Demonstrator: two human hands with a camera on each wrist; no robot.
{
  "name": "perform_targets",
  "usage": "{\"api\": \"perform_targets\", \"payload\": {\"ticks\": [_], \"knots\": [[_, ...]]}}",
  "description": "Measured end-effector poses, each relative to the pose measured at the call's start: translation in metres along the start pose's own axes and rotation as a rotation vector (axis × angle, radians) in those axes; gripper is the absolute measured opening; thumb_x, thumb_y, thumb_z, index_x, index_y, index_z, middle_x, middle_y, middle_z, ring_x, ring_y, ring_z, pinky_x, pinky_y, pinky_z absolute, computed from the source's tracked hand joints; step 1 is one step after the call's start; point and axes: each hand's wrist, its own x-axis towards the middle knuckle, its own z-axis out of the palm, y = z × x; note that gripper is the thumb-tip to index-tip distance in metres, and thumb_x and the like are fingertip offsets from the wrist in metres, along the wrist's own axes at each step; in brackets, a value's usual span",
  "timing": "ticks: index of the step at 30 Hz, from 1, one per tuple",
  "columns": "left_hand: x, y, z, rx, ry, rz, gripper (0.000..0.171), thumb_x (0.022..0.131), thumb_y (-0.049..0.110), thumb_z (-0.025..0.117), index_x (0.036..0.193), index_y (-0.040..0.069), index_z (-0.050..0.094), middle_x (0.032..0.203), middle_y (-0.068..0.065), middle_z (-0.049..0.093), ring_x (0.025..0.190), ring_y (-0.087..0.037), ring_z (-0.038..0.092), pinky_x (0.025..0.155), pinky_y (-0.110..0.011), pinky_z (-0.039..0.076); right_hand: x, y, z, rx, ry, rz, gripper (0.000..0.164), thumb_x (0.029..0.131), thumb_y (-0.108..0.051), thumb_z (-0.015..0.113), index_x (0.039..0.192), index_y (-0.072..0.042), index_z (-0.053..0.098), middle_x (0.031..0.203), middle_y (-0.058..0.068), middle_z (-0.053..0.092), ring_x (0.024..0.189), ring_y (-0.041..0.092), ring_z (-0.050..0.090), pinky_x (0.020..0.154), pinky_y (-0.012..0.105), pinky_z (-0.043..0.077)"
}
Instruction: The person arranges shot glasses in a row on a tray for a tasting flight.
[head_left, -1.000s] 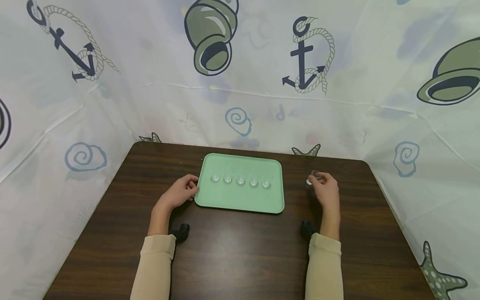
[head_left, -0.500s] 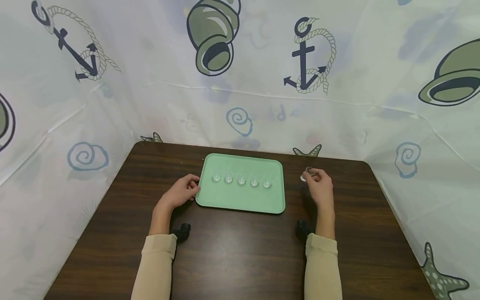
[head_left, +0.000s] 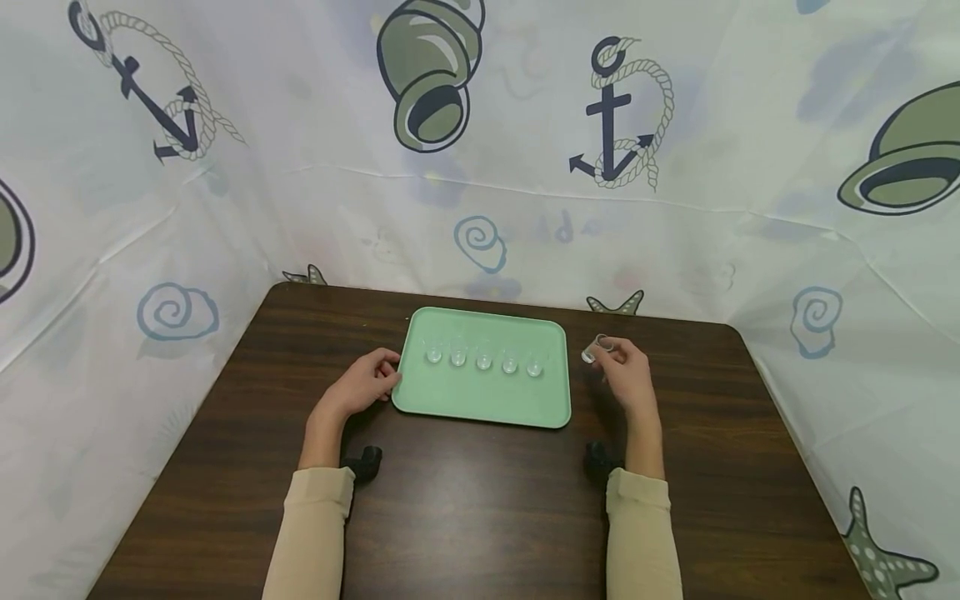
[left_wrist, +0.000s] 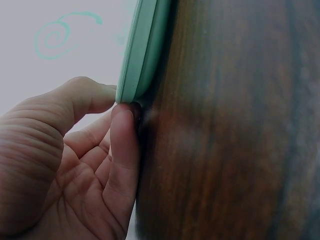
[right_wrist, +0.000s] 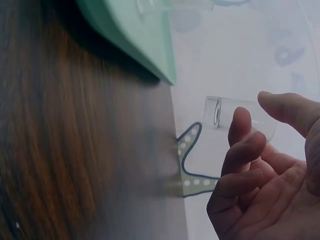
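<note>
A light green tray (head_left: 480,404) lies on the dark wooden table, with several small clear shot glasses (head_left: 483,361) standing on it in a row. At the tray's left edge my left hand (head_left: 365,382) pinches the rim; in the left wrist view, the tray rim (left_wrist: 137,60) sits between thumb and fingertips of the left hand (left_wrist: 80,155). Off the tray's right side, my right hand (head_left: 630,371) holds another clear shot glass (head_left: 592,350) above the table. In the right wrist view this shot glass (right_wrist: 227,112) shows its thick base, gripped by thumb and fingers.
Brown wood table (head_left: 465,517) spreads in front of and around the tray. Behind it hangs a white printed curtain (head_left: 525,233) with anchors and shells, close to the table's back edge. A black strap mount (head_left: 367,465) sits at the left wrist.
My right hand has moved left with the shot glass, closer to the tray's right edge. The left hand stays at the tray's left rim, and the glasses on the tray keep their places.
</note>
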Motion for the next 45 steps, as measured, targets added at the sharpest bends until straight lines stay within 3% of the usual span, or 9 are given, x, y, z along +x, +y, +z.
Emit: {"api": "perform_targets", "payload": {"ticks": [10, 20, 27, 35, 45], "knots": [[0.001, -0.002, -0.001, -0.006, -0.007, 0.011, 0.046, 0.11, 0.016, 0.058, 0.15, -0.006, 0.05, 0.106, -0.018, 0.064, 0.084, -0.023, 0.065, 0.08, -0.037, 0.059, 0.0, -0.003, 0.008, -0.022, -0.057, -0.04, 0.044, 0.107, -0.035, 0.069, 0.139, -0.004, 0.066, 0.099, 0.019, 0.075, 0.073, 0.02, 0.061, 0.074, 0.034, 0.056], [0.001, -0.004, -0.001, -0.01, -0.004, 0.007, 0.046, 0.11, 0.016, 0.059, 0.15, -0.006, 0.05, 0.106, -0.018, 0.064, 0.083, -0.022, 0.065, 0.08, -0.036, 0.06, -0.003, -0.012, 0.019, -0.069, -0.148, -0.072, 0.04, 0.107, -0.027, 0.068, 0.14, -0.004, 0.066, 0.106, 0.028, 0.072, 0.087, 0.04, 0.067, 0.079, 0.043, 0.058], [0.001, -0.003, -0.001, -0.005, 0.0, 0.011, 0.046, 0.11, 0.016, 0.059, 0.149, -0.006, 0.05, 0.106, -0.017, 0.064, 0.083, -0.022, 0.065, 0.08, -0.036, 0.06, -0.006, -0.015, 0.025, -0.118, -0.206, -0.09, 0.046, 0.106, -0.029, 0.069, 0.144, -0.003, 0.064, 0.106, 0.028, 0.066, 0.087, 0.041, 0.065, 0.074, 0.036, 0.053], [0.002, -0.004, 0.0, 0.004, -0.004, 0.005, 0.046, 0.11, 0.017, 0.059, 0.15, -0.005, 0.05, 0.106, -0.017, 0.065, 0.083, -0.022, 0.065, 0.081, -0.037, 0.06, -0.007, -0.015, 0.027, -0.148, -0.241, -0.093, 0.044, 0.107, -0.027, 0.068, 0.143, -0.002, 0.064, 0.107, 0.029, 0.067, 0.091, 0.045, 0.066, 0.076, 0.039, 0.054], [0.002, -0.002, -0.002, 0.013, -0.008, -0.002, 0.048, 0.11, 0.019, 0.058, 0.151, -0.005, 0.049, 0.107, -0.017, 0.064, 0.084, -0.022, 0.066, 0.082, -0.039, 0.06, -0.005, -0.012, 0.028, -0.191, -0.285, -0.093, 0.043, 0.108, -0.027, 0.067, 0.142, -0.001, 0.064, 0.101, 0.025, 0.069, 0.083, 0.037, 0.064, 0.071, 0.034, 0.05]]}}
